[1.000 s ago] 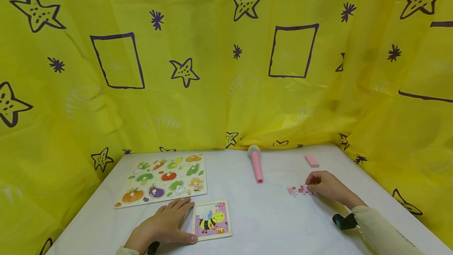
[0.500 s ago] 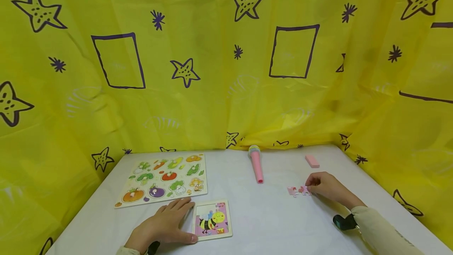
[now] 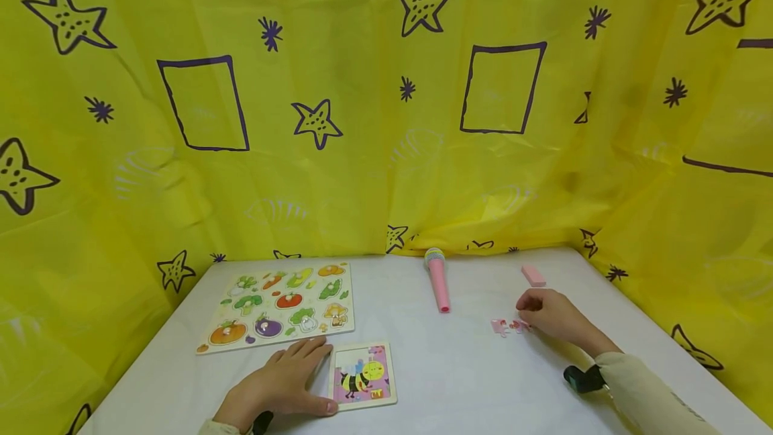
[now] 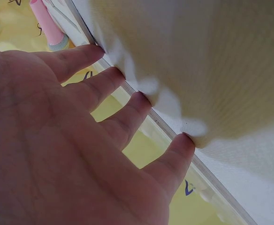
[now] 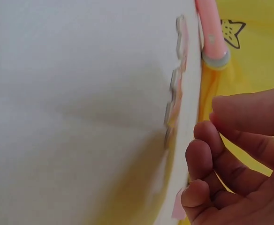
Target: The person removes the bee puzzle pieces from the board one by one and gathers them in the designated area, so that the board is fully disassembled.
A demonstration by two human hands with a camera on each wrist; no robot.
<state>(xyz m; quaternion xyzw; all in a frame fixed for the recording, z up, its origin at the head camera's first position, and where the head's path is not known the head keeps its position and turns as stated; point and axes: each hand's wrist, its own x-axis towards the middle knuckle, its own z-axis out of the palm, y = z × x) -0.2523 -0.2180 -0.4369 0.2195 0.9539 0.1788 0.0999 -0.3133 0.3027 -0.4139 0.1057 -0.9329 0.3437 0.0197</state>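
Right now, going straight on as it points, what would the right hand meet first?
Likely the pink puzzle pieces by its fingers; if it passes above them, probably the pink microphone. Height is hard to judge.

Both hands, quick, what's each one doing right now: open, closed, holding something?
Left hand: open, thumb at a corner of the bee puzzle.
Right hand: closed, fingers curled, nothing visible in it.

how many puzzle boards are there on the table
2. The vegetable knob puzzle lies at the left of the table; the bee jigsaw puzzle lies nearer, just right of the left hand. Both show clearly; nothing suggests another is hidden.
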